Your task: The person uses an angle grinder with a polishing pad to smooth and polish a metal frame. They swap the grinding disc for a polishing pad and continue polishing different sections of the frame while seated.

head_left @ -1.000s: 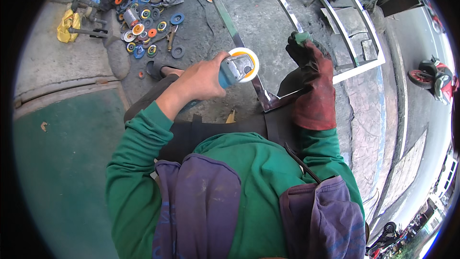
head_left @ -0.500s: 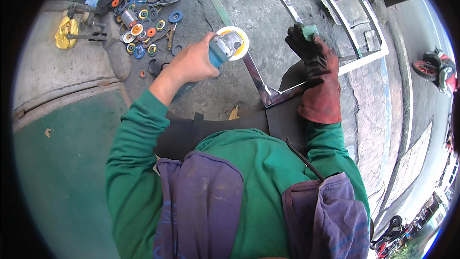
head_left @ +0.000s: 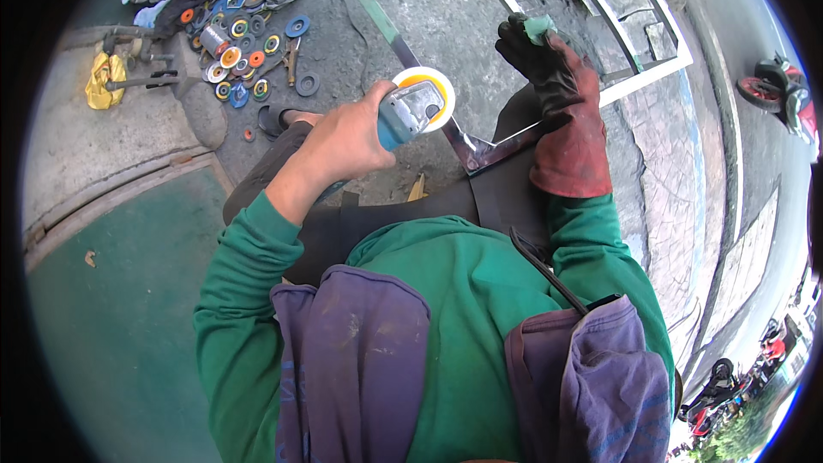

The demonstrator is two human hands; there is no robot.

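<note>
1. While the bare left hand [head_left: 347, 141] wraps round the grinder [head_left: 407, 111], its fingers and thumb closed about the blue-green body, the grey metal head faces upward
2. On that head sits a white-rimmed yellow disc [head_left: 441, 90], overlapping the left bar of the metal frame [head_left: 647, 80] in this view; I cannot tell whether the two touch
3. Gloved in red and black, the right hand [head_left: 561, 77] has its fingers nearly straight, with a green scrap [head_left: 538, 29] pinched between them and the thumb, above the frame's inner side
4. Ahead of the person, the frame spreads over the grey floor [head_left: 463, 43], its near corner just beside the dark-trousered thighs
5. Beyond the left hand, many loose discs [head_left: 230, 57] lie heaped on the floor, with a yellow bag [head_left: 105, 81] farther left
6. Well apart, at the far right, a red motorcycle [head_left: 778, 90] shows near the road
</note>
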